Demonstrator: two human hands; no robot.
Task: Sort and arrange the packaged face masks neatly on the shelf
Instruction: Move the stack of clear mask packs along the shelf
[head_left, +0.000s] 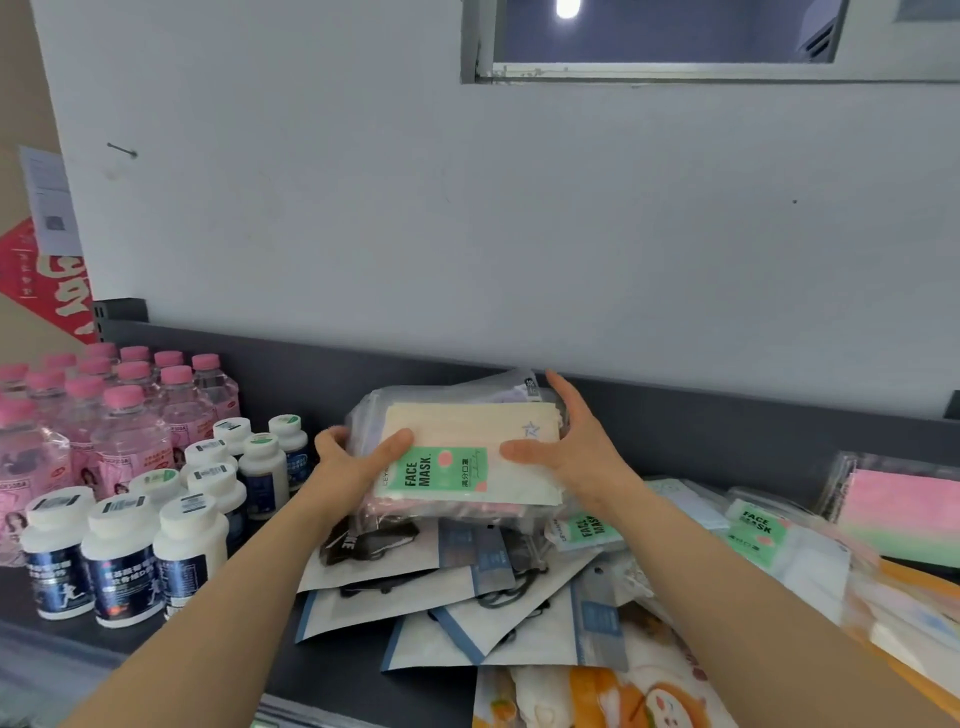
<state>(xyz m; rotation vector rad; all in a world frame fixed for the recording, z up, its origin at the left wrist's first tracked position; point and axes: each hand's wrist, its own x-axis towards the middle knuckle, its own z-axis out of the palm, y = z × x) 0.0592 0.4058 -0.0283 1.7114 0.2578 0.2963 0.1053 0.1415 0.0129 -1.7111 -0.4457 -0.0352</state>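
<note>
I hold a stack of clear-wrapped face mask packs (462, 426) above the dark shelf (322, 670). The top pack is cream with a green "FACE MASK" label. My left hand (353, 457) grips the stack's left edge, thumb on top. My right hand (566, 441) clasps its right edge, fingers reaching round the far corner. Under the stack lie several white and blue pouches with black masks (467, 603), fanned out untidily. More green-label packs (763, 535) sit to the right.
White supplement bottles (124, 556) and pink-capped water bottles (124, 415) crowd the shelf's left side. A pink and green mask pack (898, 514) leans at the far right. A cartoon-print pack (613, 696) lies at the front edge. The grey wall rises behind.
</note>
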